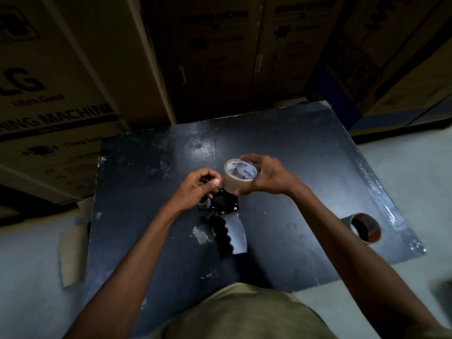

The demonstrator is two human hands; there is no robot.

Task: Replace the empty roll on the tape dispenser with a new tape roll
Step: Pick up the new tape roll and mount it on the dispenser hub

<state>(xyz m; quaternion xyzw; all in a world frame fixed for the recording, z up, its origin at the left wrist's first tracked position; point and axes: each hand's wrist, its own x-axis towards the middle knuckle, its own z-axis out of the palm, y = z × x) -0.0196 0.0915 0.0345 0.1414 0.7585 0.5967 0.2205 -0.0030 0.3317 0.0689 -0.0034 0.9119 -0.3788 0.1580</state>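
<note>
I hold the new tape roll [241, 176] in my right hand [266, 176], fingers [249, 158] curled over its far edge and thumb under its near edge, above the dark bench [293, 167]. The roll is tan, and its white core carries dark blue printing too blurred for me to read. My left hand [199, 185] sits just beside the roll, its fingers curled with the tips bunched against the thumb at the roll's left side; I cannot tell whether they pinch the tape end. Below my hands the black tape dispenser [223, 216] lies on the bench, its wavy handle pointing toward me. An empty roll [364, 227], a bare cardboard core, stands near the bench's right edge, well apart from the dispenser. Behind the bench stand cardboard boxes [61, 94]; the left one reads "LG", "Life's Good" and "MACHINE".
</note>
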